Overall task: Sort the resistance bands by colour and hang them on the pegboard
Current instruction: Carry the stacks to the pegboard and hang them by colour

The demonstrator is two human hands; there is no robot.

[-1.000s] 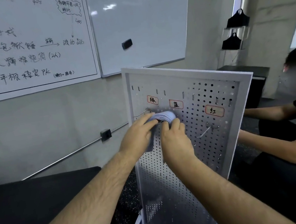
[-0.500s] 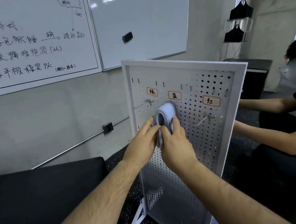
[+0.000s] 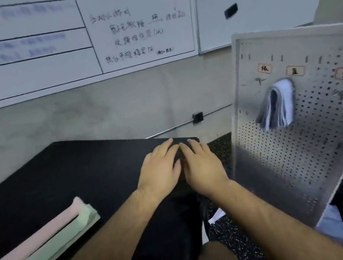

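Note:
A bundle of pale blue bands (image 3: 277, 106) hangs from a hook on the white pegboard (image 3: 299, 155) at the right, below the middle one of three labels. On the black padded bench (image 3: 62, 179) at the lower left lie pink bands (image 3: 35, 240) and, beside them, green bands (image 3: 45, 257). My left hand (image 3: 160, 170) and my right hand (image 3: 202, 165) are side by side over the bench's right end, fingers spread and nearly straight, holding nothing. Both are left of the pegboard and apart from the hanging bands.
Whiteboards (image 3: 139, 23) with writing cover the concrete wall behind. A metal rail (image 3: 208, 114) runs along the wall. The floor (image 3: 232, 227) beside the bench is speckled black rubber, with a white foot of the pegboard stand on it.
Both hands have let go of the blue bands, which now hang on the hook. The hands have dropped down and left over the bench, and my view has swung left.

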